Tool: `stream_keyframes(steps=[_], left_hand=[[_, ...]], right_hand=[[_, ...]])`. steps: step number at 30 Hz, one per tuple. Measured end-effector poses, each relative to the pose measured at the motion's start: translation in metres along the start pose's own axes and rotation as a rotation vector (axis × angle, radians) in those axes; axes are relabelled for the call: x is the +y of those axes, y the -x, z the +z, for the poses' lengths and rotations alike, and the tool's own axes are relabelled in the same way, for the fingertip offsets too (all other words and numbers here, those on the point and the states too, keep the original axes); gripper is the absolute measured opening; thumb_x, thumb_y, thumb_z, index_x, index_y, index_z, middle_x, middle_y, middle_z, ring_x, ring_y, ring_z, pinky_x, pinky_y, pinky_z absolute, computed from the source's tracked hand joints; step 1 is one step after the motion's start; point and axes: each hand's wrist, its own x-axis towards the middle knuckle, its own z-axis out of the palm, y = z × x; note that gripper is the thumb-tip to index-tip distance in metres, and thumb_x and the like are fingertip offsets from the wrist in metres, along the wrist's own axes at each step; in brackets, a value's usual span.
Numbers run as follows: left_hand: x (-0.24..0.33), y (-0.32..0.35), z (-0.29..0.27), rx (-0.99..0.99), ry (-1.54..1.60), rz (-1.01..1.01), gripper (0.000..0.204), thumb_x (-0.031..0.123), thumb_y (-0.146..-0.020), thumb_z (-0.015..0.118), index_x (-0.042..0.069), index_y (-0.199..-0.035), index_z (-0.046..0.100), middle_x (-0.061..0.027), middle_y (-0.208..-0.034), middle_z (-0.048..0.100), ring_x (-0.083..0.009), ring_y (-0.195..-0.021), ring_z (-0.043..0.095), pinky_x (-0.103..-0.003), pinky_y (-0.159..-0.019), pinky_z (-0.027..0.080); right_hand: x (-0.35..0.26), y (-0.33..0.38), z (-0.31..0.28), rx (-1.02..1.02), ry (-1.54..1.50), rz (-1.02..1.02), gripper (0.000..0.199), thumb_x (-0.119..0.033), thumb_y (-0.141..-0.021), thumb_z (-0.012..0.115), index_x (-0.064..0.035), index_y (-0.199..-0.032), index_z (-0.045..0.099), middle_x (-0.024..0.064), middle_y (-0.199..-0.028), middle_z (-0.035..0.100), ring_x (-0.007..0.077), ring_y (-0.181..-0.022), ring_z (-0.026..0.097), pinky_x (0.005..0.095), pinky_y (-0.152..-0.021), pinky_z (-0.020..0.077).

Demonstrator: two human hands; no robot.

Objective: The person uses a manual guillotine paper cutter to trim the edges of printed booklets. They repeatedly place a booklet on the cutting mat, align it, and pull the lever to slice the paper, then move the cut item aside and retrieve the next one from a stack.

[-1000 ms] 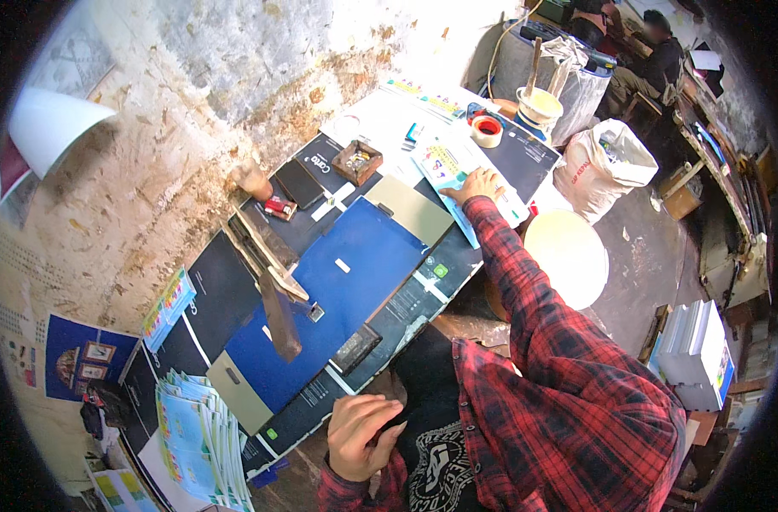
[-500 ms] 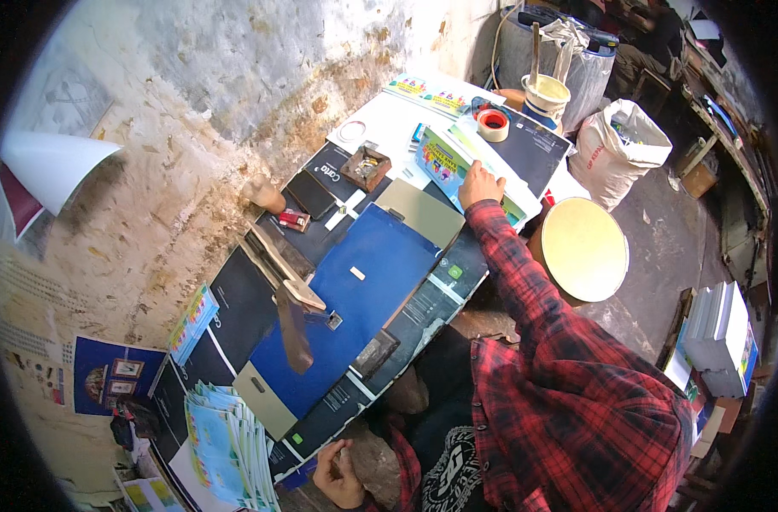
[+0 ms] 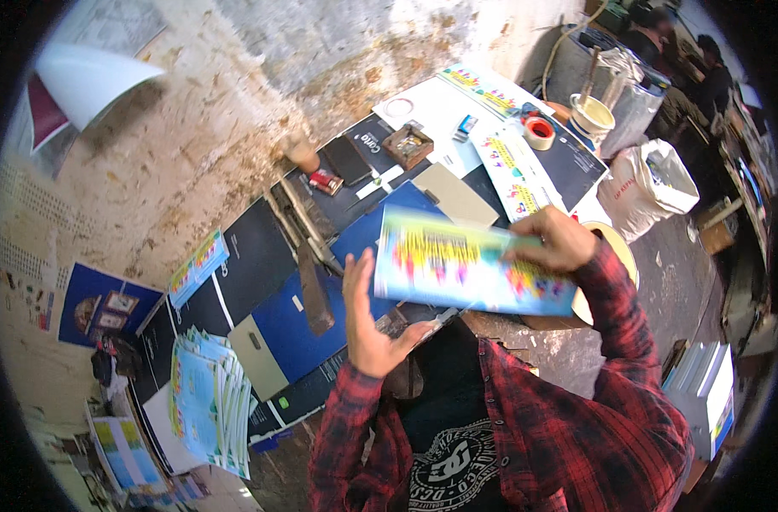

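My right hand grips the right part of a long printed sheet or booklet, colourful on yellow and blue and smeared by motion. It is held up over the near edge of the table. My left hand is open, thumb and fingers spread, beside the booklet's left end; I cannot tell whether it touches. Below lies a blue board with beige ends, partly hidden by the booklet. A brown blade-shaped tool rests on the board next to a wooden clamp-like piece.
A fanned pile of booklets lies at lower left. Farther back are a wooden ashtray, a dark phone, a red lighter, more printed sheets and a tape roll. A white sack stands at right.
My right hand has lifted the booklet from the far right of the table and brought it toward me. My left hand has risen from the near edge to the booklet's left end.
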Motion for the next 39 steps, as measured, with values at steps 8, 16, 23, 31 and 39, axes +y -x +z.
stream_keyframes(steps=[8, 16, 23, 31, 39], left_hand=[[-0.018, 0.106, 0.053, 0.085, 0.766, -0.748, 0.069, 0.011, -0.088, 0.074, -0.005, -0.141, 0.033, -0.0174, -0.123, 0.063, -0.0205, -0.108, 0.065, -0.033, -0.095, 0.050], [-0.111, 0.133, 0.035, 0.570, 0.889, -1.103, 0.035, 0.008, -0.095, 0.062, -0.003, -0.127, 0.054, -0.0105, -0.120, 0.064, -0.0190, -0.104, 0.064, -0.035, -0.093, 0.052], [-0.175, 0.111, -0.022, 0.422, 0.806, -1.125, 0.036, 0.014, -0.097, 0.060, 0.000, -0.130, 0.053, -0.0108, -0.121, 0.064, -0.0216, -0.104, 0.065, -0.038, -0.090, 0.055], [-0.201, 0.118, -0.068, 0.418, 0.748, -1.497, 0.034, 0.026, -0.097, 0.062, 0.001, -0.120, 0.060, -0.0119, -0.111, 0.069, -0.0212, -0.101, 0.067, -0.037, -0.087, 0.054], [-0.205, 0.099, -0.057, 0.167, 0.906, -1.428, 0.026, 0.023, -0.098, 0.061, 0.001, -0.111, 0.064, -0.0055, -0.092, 0.068, -0.0114, -0.069, 0.061, -0.027, -0.061, 0.052]], right_hand=[[0.063, -0.062, 0.052, -0.479, -0.114, 0.000, 0.035, -0.032, -0.083, 0.077, 0.0026, -0.083, 0.069, 0.0108, -0.062, 0.060, 0.0173, -0.056, 0.053, 0.0364, -0.056, 0.0414], [0.048, -0.196, 0.179, -0.149, 0.551, -0.135, 0.050, -0.043, -0.073, 0.077, -0.0132, -0.111, 0.066, 0.0096, -0.117, 0.064, 0.0255, -0.115, 0.058, 0.0496, -0.101, 0.0364], [0.034, -0.145, 0.247, 0.293, 0.418, 0.014, 0.055, -0.046, -0.087, 0.065, -0.0109, -0.128, 0.059, 0.0130, -0.138, 0.051, 0.0293, -0.132, 0.044, 0.0524, -0.110, 0.0296], [0.049, -0.142, 0.264, 0.274, 0.354, 0.098, 0.059, -0.051, -0.094, 0.052, -0.0118, -0.138, 0.050, 0.0153, -0.148, 0.042, 0.0328, -0.140, 0.035, 0.0526, -0.115, 0.0231], [0.075, -0.141, 0.247, 0.308, 0.338, 0.112, 0.058, -0.051, -0.095, 0.050, -0.0102, -0.136, 0.052, 0.0164, -0.147, 0.044, 0.0326, -0.140, 0.036, 0.0522, -0.116, 0.0207]])
